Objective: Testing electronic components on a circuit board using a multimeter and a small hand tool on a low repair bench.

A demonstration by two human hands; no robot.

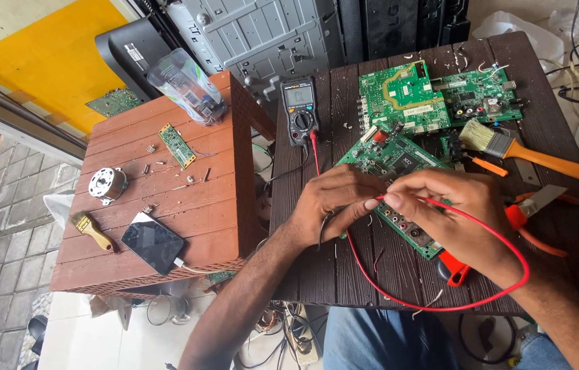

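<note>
My left hand (334, 199) and my right hand (454, 212) rest together over a green circuit board (399, 161) on a dark wooden table (303, 226). The right hand pinches the red probe lead (502, 229), whose wire loops round the wrist and runs up to a black multimeter (300, 109). Gripped in the left hand is the black probe lead (322, 229), fingertips touching the right hand's. The probe tips are hidden by the fingers.
Two more green boards (406, 92) (485, 96) lie at the back, beside a paintbrush with an orange handle (529, 152) and orange-handled tools (536, 219). A reddish wooden table (166, 205) on the left holds a phone (153, 242), a small motor (107, 183), a small brush (91, 230), a narrow board strip (177, 145) and screws.
</note>
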